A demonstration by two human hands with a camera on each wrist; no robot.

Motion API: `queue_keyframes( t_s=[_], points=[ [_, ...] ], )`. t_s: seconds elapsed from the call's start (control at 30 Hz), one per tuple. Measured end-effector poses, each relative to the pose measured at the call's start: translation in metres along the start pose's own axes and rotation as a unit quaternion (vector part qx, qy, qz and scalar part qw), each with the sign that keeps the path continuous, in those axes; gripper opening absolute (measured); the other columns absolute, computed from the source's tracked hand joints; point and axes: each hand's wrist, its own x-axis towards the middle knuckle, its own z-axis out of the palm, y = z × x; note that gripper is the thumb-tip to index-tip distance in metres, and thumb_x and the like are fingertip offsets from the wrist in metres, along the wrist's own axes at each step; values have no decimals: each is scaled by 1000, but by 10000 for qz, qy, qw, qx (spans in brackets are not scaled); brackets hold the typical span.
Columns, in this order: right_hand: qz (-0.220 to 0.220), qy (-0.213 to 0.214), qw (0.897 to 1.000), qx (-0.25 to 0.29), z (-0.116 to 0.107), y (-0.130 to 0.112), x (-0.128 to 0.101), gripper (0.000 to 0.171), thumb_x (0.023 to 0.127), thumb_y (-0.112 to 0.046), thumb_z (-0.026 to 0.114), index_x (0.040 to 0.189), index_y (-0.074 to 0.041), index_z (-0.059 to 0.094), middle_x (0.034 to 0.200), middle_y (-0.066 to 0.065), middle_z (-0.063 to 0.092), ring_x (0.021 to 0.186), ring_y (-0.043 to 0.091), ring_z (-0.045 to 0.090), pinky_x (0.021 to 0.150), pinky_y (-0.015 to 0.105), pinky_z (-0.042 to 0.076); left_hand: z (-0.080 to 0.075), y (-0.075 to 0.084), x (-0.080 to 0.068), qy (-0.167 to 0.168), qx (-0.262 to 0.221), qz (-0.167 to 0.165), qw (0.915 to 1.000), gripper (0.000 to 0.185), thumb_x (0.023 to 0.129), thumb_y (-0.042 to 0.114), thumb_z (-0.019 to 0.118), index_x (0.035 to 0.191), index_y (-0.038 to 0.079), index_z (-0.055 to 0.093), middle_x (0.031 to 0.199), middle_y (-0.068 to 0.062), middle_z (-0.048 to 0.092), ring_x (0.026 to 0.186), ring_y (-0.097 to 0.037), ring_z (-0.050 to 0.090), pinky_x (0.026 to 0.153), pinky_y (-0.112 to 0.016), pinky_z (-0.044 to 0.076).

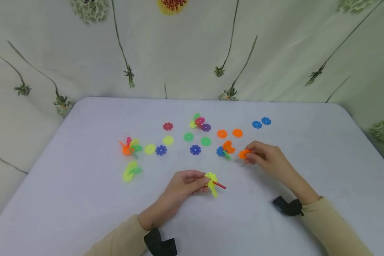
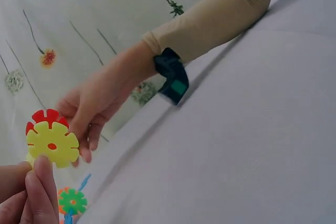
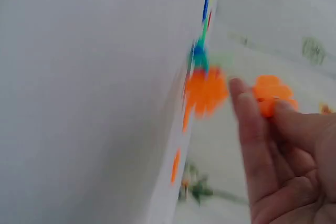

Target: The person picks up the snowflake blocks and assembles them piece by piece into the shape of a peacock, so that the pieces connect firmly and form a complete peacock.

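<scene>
Near the middle front of the table, my left hand pinches a joined piece of yellow notched discs with a red disc slotted in, seen edge-on. The left wrist view shows the yellow disc in front of the red one. Over to the right, my right hand pinches an orange notched disc between thumb and fingers; the right wrist view shows this orange disc too. Just left of that hand is a joined cluster of orange, blue and green discs.
Loose discs lie in the table's middle, among them a red one, a green one and a dark blue one. Two blue discs sit at back right. Joined clusters stand at left and back.
</scene>
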Motion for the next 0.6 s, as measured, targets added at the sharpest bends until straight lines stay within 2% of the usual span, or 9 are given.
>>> queue_keyframes(
  t_s=[0.1, 0.17, 0.37, 0.5, 0.6],
  points=[
    [-753, -160, 9912, 1075, 26, -23, -11, 13, 84, 7, 64, 94, -1, 61, 80, 4, 67, 67, 20, 65, 60, 30, 55, 1, 0, 0, -66, 74, 6, 10000, 32, 89, 14, 65, 110, -9, 60, 93, -13, 67, 77, -18, 66, 81, -31, 51],
    [-989, -228, 9851, 1389, 38, -33, -17, 14, 83, 7, 64, 94, -2, 61, 79, 4, 68, 66, 19, 64, 58, 31, 54, 2, 0, 0, -90, 102, 3, 9999, 31, 89, 13, 65, 110, -10, 60, 91, -13, 67, 76, -18, 66, 81, -31, 51],
    [-1110, -145, 9827, 1477, 55, -38, -24, 16, 82, 9, 64, 93, -4, 64, 79, 3, 67, 64, 15, 62, 58, 30, 54, 3, -1, -3, -62, 56, -171, 9998, 28, 90, 11, 64, 108, -10, 59, 90, -12, 67, 71, -15, 65, 79, -30, 52],
    [-1194, -76, 9825, 1425, 61, -36, -26, 16, 85, 7, 62, 94, -5, 66, 78, -1, 65, 62, 14, 58, 56, 27, 52, 4, 0, -3, -64, -131, -441, 9989, 28, 91, 11, 62, 108, -10, 59, 88, -9, 66, 69, -12, 61, 76, -26, 52],
    [-1351, 21, 9785, 1560, 69, -34, -27, 18, 85, 9, 61, 93, -5, 65, 76, -1, 63, 60, 14, 56, 52, 25, 50, 6, 1, -3, -65, -332, -545, 9979, 26, 91, 9, 61, 108, -11, 58, 85, -7, 65, 67, -11, 59, 72, -22, 51]
  ],
)
